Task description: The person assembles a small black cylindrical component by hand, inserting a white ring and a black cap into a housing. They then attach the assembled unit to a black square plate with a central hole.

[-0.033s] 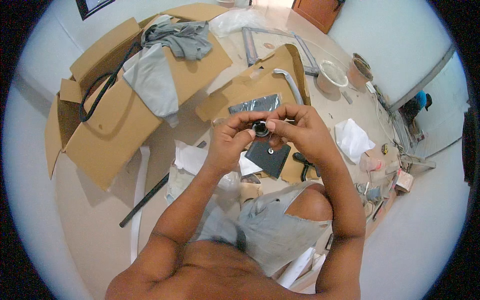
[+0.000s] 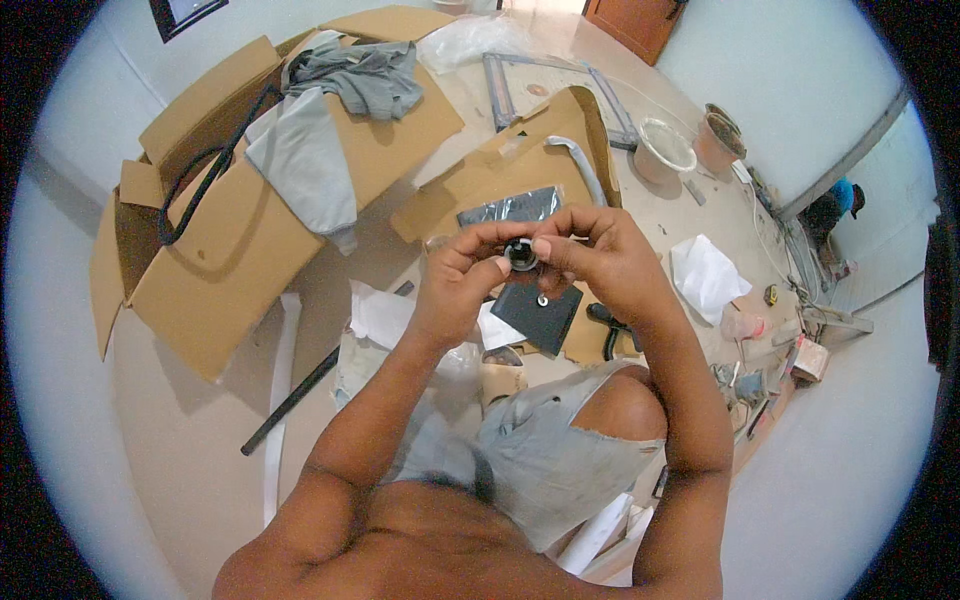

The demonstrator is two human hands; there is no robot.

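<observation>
Pinching a round black part, both hands hover above a pale floor littered with cardboard, beside white walls

Indoor room, reads as an improvised work area, not a finished shop: plain pale walls, big opened cardboard box on the floor, dusty buckets, rectangular frame, crumpled plastic sheeting.

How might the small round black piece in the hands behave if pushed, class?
Stood on edge, the small round black piece would probably roll, given its circular outline. It seems light, since the left hand and right hand merely pinch it.
</observation>
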